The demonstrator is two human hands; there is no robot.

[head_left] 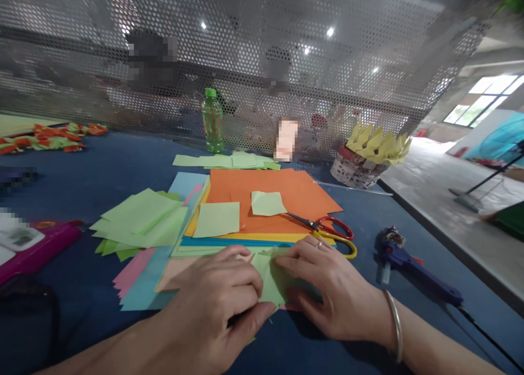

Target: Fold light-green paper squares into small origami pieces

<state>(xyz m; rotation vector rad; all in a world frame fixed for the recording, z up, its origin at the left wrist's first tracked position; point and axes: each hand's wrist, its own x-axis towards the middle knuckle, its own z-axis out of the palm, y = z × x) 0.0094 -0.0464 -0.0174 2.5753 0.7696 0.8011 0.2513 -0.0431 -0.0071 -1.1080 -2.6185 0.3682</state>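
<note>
A light green paper piece (pixel 270 281) lies between my two hands at the near edge of a stack of coloured sheets. My left hand (pixel 227 296) has its fingers curled on the paper's left side, with the thumb low near its front edge. On the other side, my right hand (pixel 327 287) grips it with bent fingers. The palms hide part of the paper. Two small green squares, one on the left (pixel 218 220) and one on the right (pixel 267 203), rest on orange sheets (pixel 303 192). Scissors (pixel 323 226) with red and yellow handles lie beyond my right hand.
A blue glue gun (pixel 417 271) with its cord lies at the right. Green sheets (pixel 143 219) fan out at the left, near a magenta device (pixel 45 244). A green bottle (pixel 212 121), paper strips (pixel 233 161) and a yellow-pointed basket (pixel 360 165) stand or lie before a perforated screen (pixel 254 80).
</note>
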